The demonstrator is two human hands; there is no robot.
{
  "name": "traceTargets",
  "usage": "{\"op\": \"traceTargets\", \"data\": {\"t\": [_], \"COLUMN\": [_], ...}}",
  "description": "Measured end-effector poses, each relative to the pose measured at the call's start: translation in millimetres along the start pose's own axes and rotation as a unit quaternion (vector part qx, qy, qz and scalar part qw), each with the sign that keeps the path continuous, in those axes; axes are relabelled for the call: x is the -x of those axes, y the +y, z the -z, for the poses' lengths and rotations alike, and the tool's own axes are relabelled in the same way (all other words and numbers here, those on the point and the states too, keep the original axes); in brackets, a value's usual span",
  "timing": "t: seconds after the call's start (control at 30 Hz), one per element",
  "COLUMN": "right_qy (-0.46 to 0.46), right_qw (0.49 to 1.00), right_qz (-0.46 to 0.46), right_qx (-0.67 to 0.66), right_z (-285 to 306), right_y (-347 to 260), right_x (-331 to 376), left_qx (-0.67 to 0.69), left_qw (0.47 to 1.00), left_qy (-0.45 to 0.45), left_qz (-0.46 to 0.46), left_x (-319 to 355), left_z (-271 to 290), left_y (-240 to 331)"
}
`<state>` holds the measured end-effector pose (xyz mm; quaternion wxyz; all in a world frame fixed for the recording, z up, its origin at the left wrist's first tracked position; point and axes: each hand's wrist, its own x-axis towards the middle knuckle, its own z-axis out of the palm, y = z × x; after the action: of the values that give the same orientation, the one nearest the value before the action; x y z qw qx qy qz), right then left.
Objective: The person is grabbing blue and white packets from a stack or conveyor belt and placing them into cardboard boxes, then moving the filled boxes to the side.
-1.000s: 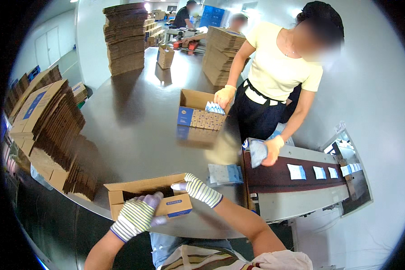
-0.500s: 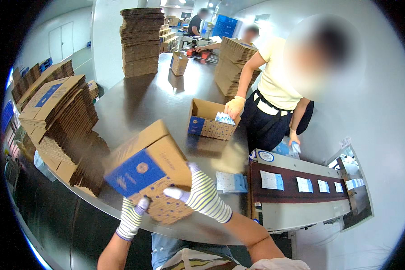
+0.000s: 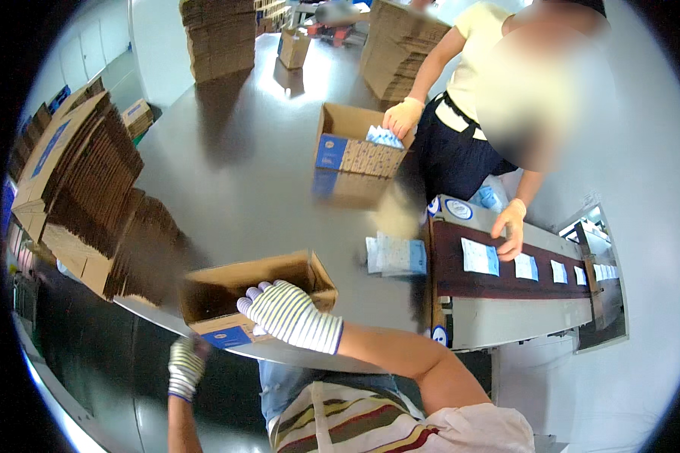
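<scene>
- One open cardboard carton (image 3: 258, 296) sits at the near edge of the grey round table (image 3: 234, 181), its mouth up and its flaps standing.
- Right hand (image 3: 285, 313), in a striped knit glove, curls loosely over the carton's near wall with the fingers reaching inside; it rests on the rim more than it grips.
- Left hand (image 3: 186, 365), also gloved, hangs below the table edge with fingers bent, holding nothing and clear of the carton.
- Judged by its look, the carton is light and stiff-walled but easy to crush at the flaps; the firm hold is on two opposite walls, or under the base.
- Just right of it lies a small stack of pale blue packets (image 3: 397, 255), beside a dark conveyor belt (image 3: 506, 272) carrying more of them.
- Far across the table a co-worker's hand (image 3: 402, 117) rests on a second carton (image 3: 355, 143), partly filled with packets.
- Left, flattened cartons (image 3: 75, 189) lean in a thick fanned pile; more stacks stand at the far end.
</scene>
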<state>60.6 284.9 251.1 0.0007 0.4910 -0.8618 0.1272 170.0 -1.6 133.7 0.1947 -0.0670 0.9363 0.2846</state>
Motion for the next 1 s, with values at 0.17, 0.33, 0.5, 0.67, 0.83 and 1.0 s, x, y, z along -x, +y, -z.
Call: {"op": "traceTargets", "data": {"t": [0.17,0.33,0.5,0.67,0.83,1.0], "right_qy": [0.013,-0.052,0.294,0.362,0.362,0.368], "right_qw": [0.996,0.995,0.944,0.911,0.906,0.902], "right_qz": [0.089,0.082,-0.127,-0.113,-0.094,-0.088], "right_qx": [0.011,0.022,-0.083,-0.164,-0.197,-0.208], "right_z": [-1,29,-13,-28,-25,-26], "right_y": [18,45,47,47,52,53], "right_x": [14,7,11,0,-6,-6], "left_qx": [-0.233,-0.372,-0.311,-0.197,-0.116,-0.105], "left_qw": [0.909,0.823,0.822,0.807,0.789,0.783], "left_qy": [0.241,0.123,0.216,0.343,0.439,0.456], "left_qz": [-0.248,-0.412,-0.426,-0.438,-0.414,-0.411], "left_x": [39,18,1,-13,-20,-22], "left_z": [96,81,38,23,7,-1], "left_y": [131,145,167,158,157,152]}}
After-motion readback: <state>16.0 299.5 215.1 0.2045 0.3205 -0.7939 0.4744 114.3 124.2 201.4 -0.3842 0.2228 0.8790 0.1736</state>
